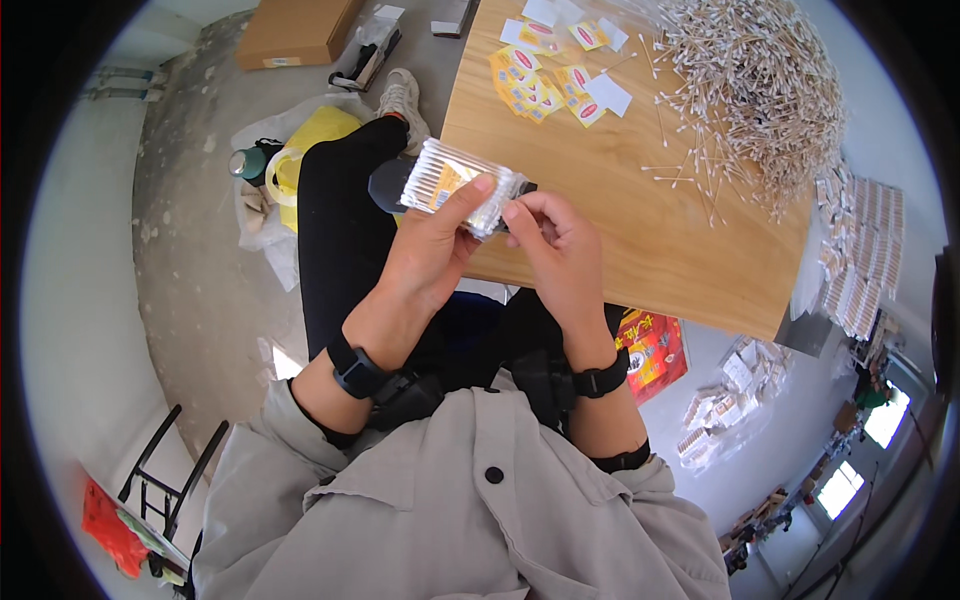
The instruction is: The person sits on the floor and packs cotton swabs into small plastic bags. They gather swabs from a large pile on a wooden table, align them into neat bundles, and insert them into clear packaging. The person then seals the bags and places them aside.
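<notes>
A clear flat pack of white cotton swabs [428,172] with a yellow and white label inside is held up before me, near the table's edge. My left hand [428,248] grips it from below, thumb pressed across its front. At the right end of the pack, my right hand [562,248] pinches with thumb and forefinger where the wrapping looks bunched. What exactly lies between those fingertips is too small to make out. Behind the pack, a dark flat object [388,186] shows partly.
The wooden table [590,215] carries a large heap of loose cotton swabs [755,85] and scattered yellow-white label cards [525,80]. Stacked packs [865,240] stand beyond its right side; more packs [735,390] lie lower right. A cardboard box [295,30] and a yellow bag [320,125] rest on the floor.
</notes>
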Motion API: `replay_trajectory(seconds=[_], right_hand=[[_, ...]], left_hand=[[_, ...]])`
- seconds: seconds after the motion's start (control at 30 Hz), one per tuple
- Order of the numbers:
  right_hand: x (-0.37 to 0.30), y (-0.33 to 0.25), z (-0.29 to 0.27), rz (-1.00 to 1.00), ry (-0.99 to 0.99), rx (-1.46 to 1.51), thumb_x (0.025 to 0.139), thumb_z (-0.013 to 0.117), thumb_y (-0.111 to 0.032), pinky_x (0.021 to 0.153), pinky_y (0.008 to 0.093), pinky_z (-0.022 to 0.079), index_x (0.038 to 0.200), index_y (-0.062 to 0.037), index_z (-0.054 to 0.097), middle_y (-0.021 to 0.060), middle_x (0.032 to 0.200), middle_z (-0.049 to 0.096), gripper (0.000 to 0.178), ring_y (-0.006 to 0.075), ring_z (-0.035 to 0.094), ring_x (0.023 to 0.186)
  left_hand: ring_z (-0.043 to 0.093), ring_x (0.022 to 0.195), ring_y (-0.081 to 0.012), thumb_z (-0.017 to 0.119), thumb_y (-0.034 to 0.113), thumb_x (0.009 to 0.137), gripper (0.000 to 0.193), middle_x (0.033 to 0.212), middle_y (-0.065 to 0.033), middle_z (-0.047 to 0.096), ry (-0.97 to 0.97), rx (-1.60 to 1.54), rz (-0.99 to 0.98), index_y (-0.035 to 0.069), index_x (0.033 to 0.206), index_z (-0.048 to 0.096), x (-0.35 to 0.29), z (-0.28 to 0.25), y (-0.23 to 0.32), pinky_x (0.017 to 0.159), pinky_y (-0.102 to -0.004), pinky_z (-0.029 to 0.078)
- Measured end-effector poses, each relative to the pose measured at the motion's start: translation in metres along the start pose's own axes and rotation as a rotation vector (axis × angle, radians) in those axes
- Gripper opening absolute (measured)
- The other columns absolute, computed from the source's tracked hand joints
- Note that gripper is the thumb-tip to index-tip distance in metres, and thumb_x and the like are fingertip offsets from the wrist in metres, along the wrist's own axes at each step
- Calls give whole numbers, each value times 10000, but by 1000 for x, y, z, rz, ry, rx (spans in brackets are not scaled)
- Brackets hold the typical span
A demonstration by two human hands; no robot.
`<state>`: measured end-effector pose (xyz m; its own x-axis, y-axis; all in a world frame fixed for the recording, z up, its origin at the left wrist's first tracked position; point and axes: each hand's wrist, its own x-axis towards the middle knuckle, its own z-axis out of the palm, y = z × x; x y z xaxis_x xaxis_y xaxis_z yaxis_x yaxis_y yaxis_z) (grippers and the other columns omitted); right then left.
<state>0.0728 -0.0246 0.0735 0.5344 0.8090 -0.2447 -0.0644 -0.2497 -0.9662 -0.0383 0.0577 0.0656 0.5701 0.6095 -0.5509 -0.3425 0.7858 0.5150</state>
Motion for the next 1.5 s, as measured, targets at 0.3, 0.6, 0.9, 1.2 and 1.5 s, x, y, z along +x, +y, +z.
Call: replay_trajectory(seconds=[0.3,0.6,0.9,1.2,1.5], right_hand=[[-6,1,9,-46,136,122,863,717,-91,598,218,429,870,-7,628,20,805,570,122,72,532,688],[-16,15,21,-85,69,200,847,738,-84,705,240,434,979,-22,638,56,1046,498,176,109,542,907],[-4,-1,15,-69,203,110,895,695,-103,643,234,415,959,-9,648,10,884,591,123,89,516,724],[27,-25,-65,-592,-222,-826,800,702,-60,660,362,481,919,-68,651,74,888,599,130,267,578,752],[16,-12,-56,-549,-33,-596,789,733,-50,619,325,478,986,-87,683,71,901,619,207,207,637,799]], left_hand=[[660,1026,-170,625,158,953,298,1137,-96,667,13,-86,-37,31,1216,564,1,-2,3,868,-302,548],[664,984,-198,612,165,963,287,1101,-94,654,44,-57,78,21,1202,548,6,-7,0,837,-348,568],[593,1023,-115,669,172,929,300,1096,-10,642,59,-97,65,78,1196,572,0,0,-15,900,-270,453],[545,758,-102,778,72,768,472,1004,-50,596,-157,1074,479,56,1203,594,2,-2,17,692,-254,465],[587,778,-74,701,3,850,216,966,-32,643,-345,1057,510,31,1060,656,19,-8,11,678,-222,471]])
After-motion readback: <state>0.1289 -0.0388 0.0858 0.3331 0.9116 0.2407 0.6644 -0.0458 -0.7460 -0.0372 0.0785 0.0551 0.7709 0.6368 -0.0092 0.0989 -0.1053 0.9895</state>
